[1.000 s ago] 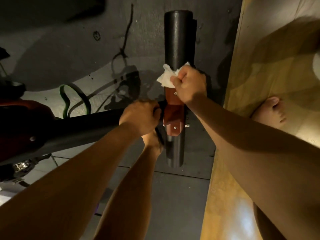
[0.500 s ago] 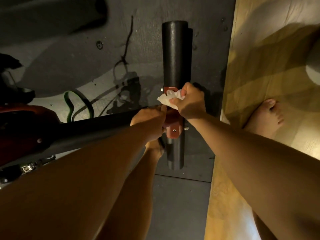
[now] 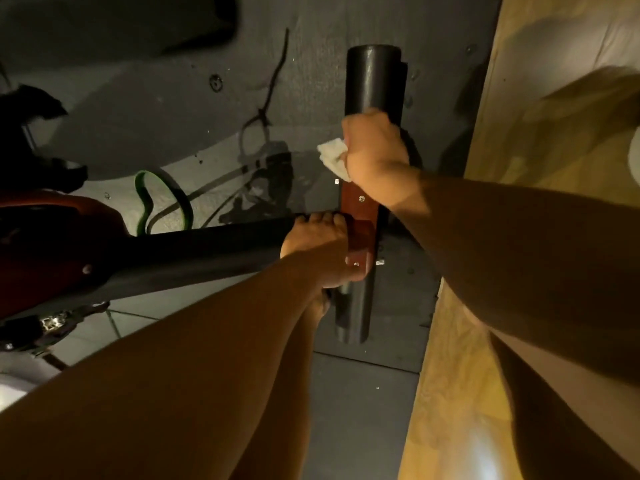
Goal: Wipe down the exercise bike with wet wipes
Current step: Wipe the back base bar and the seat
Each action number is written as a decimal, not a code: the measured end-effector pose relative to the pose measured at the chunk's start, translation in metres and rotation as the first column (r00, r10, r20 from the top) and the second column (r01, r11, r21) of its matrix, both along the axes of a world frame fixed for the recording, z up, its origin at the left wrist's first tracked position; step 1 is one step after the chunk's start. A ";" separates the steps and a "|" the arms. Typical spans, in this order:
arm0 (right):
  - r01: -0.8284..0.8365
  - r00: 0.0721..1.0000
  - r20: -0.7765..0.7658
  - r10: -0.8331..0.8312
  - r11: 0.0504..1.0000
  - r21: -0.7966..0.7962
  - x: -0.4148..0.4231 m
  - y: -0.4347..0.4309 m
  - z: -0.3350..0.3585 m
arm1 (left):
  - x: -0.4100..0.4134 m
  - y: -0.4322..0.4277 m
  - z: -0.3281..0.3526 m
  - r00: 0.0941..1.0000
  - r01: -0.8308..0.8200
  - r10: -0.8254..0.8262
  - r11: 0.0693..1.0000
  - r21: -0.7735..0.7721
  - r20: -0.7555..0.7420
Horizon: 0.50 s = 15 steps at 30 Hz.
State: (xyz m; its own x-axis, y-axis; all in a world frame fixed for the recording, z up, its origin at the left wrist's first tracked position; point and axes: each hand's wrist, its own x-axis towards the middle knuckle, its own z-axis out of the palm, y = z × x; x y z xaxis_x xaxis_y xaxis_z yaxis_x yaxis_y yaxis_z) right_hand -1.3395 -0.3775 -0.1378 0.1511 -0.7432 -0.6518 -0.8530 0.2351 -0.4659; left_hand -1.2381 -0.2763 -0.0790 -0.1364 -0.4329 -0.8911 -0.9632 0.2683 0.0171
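The exercise bike's black floor stabiliser tube (image 3: 374, 81) lies on a dark mat, running away from me. A red bracket (image 3: 358, 209) joins it to the black frame beam (image 3: 201, 251) that leads left to the red bike body (image 3: 45, 247). My right hand (image 3: 375, 150) grips a crumpled white wet wipe (image 3: 332, 159) and presses it on the tube just beyond the bracket. My left hand (image 3: 317, 247) holds the end of the frame beam at the bracket, fingers curled over it.
A dark rubber mat (image 3: 173, 116) covers the floor under the bike. A green band (image 3: 162, 202) and a thin cord lie on it to the left. A wooden floor (image 3: 540, 133) borders the mat on the right. My leg shows below my left arm.
My right hand slid the wipe down the tube onto the red bracket, then back up onto the black tube beyond it. My left hand stayed on the beam.
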 end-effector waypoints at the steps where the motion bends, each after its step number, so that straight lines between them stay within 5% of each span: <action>1: -0.103 0.995 -0.017 0.103 0.994 -0.032 0.002 0.001 0.003 | 0.002 0.000 -0.003 1.000 0.003 -0.003 1.000 0.020 -0.011; 9: -0.469 0.882 -0.052 0.469 0.883 0.016 -0.006 0.045 0.012 | 0.001 0.006 -0.006 0.996 0.080 -0.079 0.995 -0.052 0.031; 12: -0.676 0.732 -0.101 0.674 0.737 0.017 0.008 0.028 0.017 | 0.000 0.005 -0.005 0.993 0.109 -0.107 0.992 -0.056 0.046; 15: -0.703 0.703 -0.114 0.702 0.710 0.032 0.023 0.029 0.020 | -0.002 0.006 -0.003 0.993 0.112 -0.110 0.990 -0.080 0.029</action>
State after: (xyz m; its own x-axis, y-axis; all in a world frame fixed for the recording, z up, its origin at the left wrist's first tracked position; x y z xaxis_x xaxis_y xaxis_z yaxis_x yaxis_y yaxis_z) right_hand -1.3169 -0.3483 -0.1174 0.5616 -0.4591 -0.6884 -0.8135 -0.4582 -0.3581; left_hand -1.2396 -0.2699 -0.0822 -0.1662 -0.4877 -0.8570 -0.9271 0.3734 -0.0326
